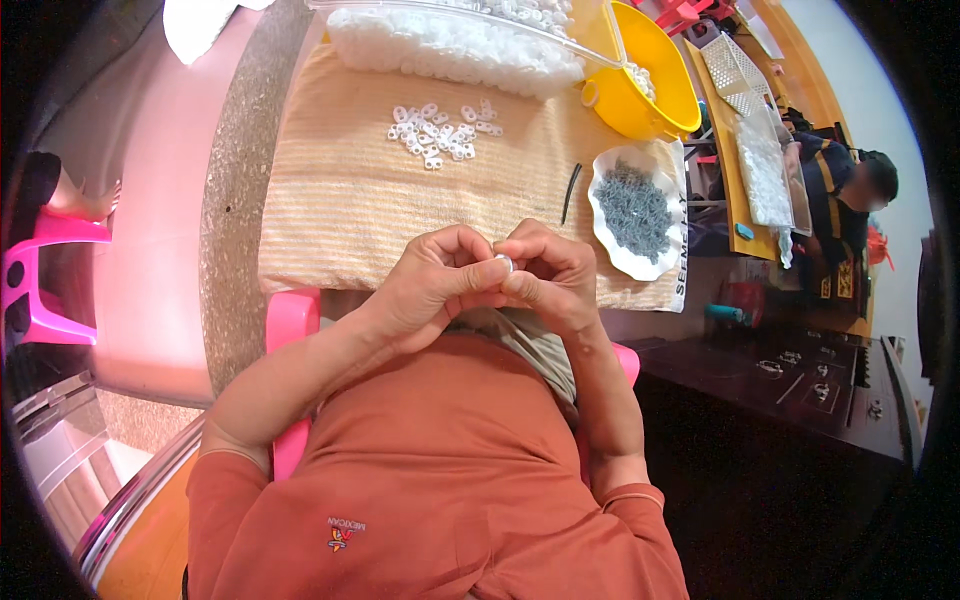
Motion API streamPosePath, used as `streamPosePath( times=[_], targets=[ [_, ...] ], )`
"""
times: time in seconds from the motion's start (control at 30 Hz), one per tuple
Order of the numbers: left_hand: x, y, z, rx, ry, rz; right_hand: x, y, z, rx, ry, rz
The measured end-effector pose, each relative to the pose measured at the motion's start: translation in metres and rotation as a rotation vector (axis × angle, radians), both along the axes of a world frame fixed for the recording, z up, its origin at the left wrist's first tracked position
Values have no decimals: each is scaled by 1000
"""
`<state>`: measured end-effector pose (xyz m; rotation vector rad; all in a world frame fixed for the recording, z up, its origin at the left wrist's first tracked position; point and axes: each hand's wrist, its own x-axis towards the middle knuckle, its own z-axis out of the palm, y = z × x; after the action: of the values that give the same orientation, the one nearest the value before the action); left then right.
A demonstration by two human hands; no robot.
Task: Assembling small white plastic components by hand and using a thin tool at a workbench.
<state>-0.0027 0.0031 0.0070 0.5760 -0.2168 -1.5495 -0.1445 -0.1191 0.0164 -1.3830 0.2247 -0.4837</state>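
Striped yellow cloth (340, 200) covers our surface; both forearms bend inward above its near edge, our left hand (435, 280) and right hand (550, 275) meeting fingertip to fingertip, each grip pinched on one small white plastic ring (503, 262)

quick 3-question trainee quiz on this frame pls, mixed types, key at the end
1. True or false: the left hand and right hand pinch one small white part between them.
2. What fills the white dish? A) small grey pieces B) yellow beads C) water
3. Fill in: the loose white rings lie on a striped ____.

Key: 1 true; 2 A; 3 cloth.
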Motion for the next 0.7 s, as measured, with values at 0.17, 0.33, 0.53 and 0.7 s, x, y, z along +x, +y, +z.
streamPosePath(
  times=[0.17, 0.33, 0.53, 0.7],
  targets=[
    [3, -3, 1, -6, -23, 6, 4, -2, 3, 69, 32, 32],
    [6, -3, -2, -14, -22, -7, 6, -4, 17, 91, 116, 64],
    [5, -4, -1, 70, -45, 31, 5, -18, 34, -36, 270, -88],
    [5, -3, 0, 74, -83, 26, 8, -39, 58, -326, 307, -220]
  ],
)
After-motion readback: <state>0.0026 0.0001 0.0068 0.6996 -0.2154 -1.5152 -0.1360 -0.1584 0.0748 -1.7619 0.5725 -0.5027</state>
